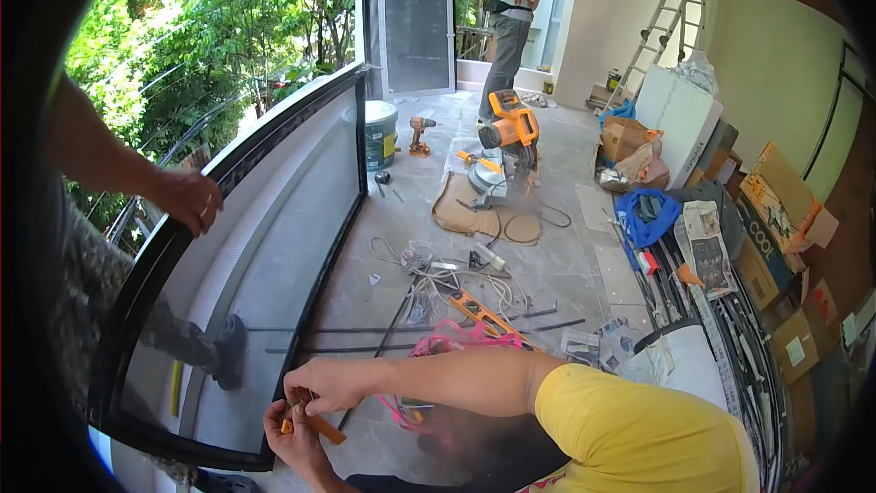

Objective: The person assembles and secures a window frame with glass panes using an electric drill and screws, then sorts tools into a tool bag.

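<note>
A black-framed screen panel point(315, 256) stands tilted on the left, its lower near corner beside my hands. My left hand point(297, 443) is closed around an orange-handled tool point(327, 429), whose kind I cannot make out. Just above it, touching or nearly touching, my right hand point(333, 385) has its fingers pinched together over something small, hidden by the fingers. Another person's hand point(190, 201) rests on the panel's top edge.
On the floor lie an orange spirit level point(488, 315), tangled cords point(424, 260) and black strips point(356, 349). Beyond are an orange cut-off saw point(513, 128), a drill point(420, 135) and a bucket point(380, 137). Boxes point(792, 347) line the right; a person point(513, 27) stands behind.
</note>
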A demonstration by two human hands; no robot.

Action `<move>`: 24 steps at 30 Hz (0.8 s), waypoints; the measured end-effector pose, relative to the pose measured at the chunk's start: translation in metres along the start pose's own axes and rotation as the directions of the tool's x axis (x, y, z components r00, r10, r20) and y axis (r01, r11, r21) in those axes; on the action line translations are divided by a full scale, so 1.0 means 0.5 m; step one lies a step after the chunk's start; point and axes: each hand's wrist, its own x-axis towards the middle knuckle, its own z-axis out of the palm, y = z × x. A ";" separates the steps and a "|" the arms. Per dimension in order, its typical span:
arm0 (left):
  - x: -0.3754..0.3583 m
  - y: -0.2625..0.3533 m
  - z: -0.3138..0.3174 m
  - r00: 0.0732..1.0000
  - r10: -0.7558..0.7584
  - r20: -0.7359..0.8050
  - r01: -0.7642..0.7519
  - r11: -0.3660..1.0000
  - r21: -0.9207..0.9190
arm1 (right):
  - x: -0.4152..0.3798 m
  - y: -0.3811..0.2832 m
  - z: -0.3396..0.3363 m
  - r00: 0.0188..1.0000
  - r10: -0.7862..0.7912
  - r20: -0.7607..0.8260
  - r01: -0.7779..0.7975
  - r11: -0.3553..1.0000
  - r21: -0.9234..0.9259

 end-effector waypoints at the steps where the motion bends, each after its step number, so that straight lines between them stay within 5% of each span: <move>1: 0.001 -0.001 -0.002 1.000 -0.010 -0.004 0.010 1.000 0.020 | 0.000 0.009 0.002 1.000 0.001 0.000 -0.001 1.000 0.023; 10: 0.003 0.001 0.008 1.000 0.009 0.005 -0.009 0.996 0.094 | 0.005 0.032 -0.024 0.997 -0.071 -0.034 0.061 0.967 -0.247; 13: -0.012 0.027 0.041 0.998 0.027 -0.061 -0.031 0.997 -0.071 | -0.018 -0.003 -0.038 0.999 0.036 0.009 -0.034 0.991 -0.130; 21: -0.024 0.017 0.078 0.995 0.010 -0.104 -0.048 0.928 -0.371 | -0.050 -0.009 -0.079 0.989 0.140 -0.048 -0.147 0.944 -0.296; 23: -0.017 -0.016 0.044 0.988 0.004 0.152 0.096 0.755 -0.648 | -0.076 0.030 -0.121 0.989 0.141 -0.050 -0.147 0.977 -0.155; 24: -0.020 -0.023 0.049 0.988 -0.002 0.157 0.103 0.761 -0.640 | -0.095 0.049 -0.138 0.988 0.146 -0.053 -0.147 0.989 -0.017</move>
